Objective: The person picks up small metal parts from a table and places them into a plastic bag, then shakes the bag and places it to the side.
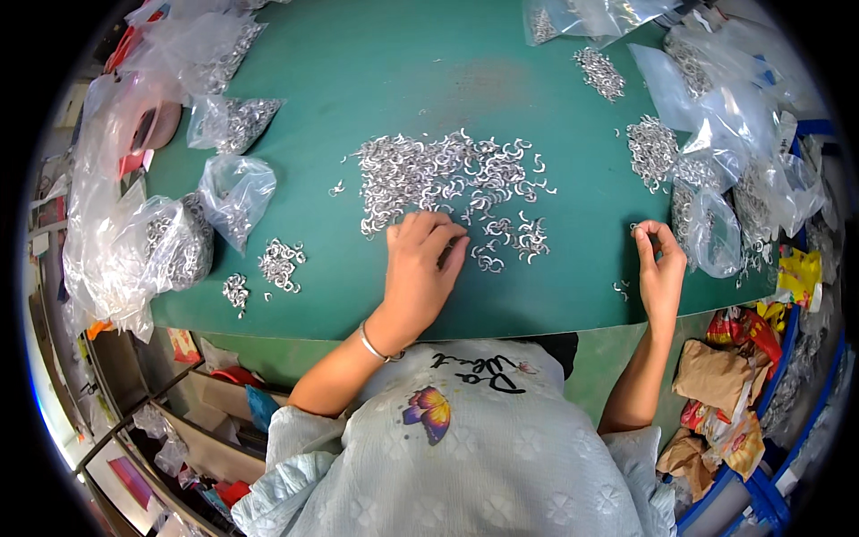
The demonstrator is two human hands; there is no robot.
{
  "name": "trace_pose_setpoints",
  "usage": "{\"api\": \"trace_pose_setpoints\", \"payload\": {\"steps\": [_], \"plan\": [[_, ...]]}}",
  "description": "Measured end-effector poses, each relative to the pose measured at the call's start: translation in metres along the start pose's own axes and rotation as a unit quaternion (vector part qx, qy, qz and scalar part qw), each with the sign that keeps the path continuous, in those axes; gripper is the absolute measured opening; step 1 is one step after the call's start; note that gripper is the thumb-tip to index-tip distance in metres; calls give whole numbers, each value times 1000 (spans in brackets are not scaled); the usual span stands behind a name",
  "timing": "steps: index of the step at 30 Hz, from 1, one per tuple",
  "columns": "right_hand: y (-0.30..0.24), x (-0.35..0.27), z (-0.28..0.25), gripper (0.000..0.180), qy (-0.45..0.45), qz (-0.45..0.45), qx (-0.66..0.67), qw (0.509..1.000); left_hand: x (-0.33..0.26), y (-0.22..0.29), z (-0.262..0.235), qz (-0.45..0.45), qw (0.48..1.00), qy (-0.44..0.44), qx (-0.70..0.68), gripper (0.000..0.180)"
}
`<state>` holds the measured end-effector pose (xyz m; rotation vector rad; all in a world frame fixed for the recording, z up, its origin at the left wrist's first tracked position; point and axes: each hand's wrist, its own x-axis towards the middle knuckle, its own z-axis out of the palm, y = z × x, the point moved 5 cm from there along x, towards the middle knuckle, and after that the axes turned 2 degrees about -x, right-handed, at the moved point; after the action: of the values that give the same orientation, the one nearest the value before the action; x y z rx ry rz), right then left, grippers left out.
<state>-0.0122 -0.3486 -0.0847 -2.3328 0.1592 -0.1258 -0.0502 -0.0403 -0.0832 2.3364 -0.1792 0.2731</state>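
Observation:
A broad pile of small curved silvery metal pieces [412, 170] lies on the green tabletop in front of me. At the pile's near edge is my left hand [419, 268], its fingers curled and the thumb and index tips pressed close together. Whatever is between those tips is too small to make out. My right hand [660, 264] is off to the right, just above the table, with thumb and index finger pinched on a tiny curved metal piece [633, 226]. A looser cluster of pieces [528, 237] sits between the hands, nearer the left one.
Clear plastic bags [237, 192] filled with similar pieces line the left side, with small heaps [282, 264] nearby. More bags [716, 233] and heaps [651, 150] stand along the right. Brown paper wrappings [711, 376] are piled beyond the table's right front edge.

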Motion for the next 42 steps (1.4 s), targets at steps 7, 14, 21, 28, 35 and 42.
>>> {"api": "trace_pose_setpoints", "payload": {"steps": [7,14,21,28,35,42], "plan": [[5,7,-4,10,-12,-9,-19,1000,-1,5,-2,-81,982,-30,-166,16],[0,14,1,8,-11,-6,-5,1000,-8,5,10,-200,909,-100,-352,14],[-4,19,4,9,9,-109,-83,991,-6,14,16,-179,881,-89,-429,21],[-5,21,8,9,10,-98,-102,990,-5,19,20,-175,864,-93,-463,22],[-12,21,10,9,11,-124,-98,987,-7,21,23,-198,849,-106,-479,21],[-16,20,15,13,37,-101,-170,980,-12,20,26,-195,853,-110,-471,22]]}}
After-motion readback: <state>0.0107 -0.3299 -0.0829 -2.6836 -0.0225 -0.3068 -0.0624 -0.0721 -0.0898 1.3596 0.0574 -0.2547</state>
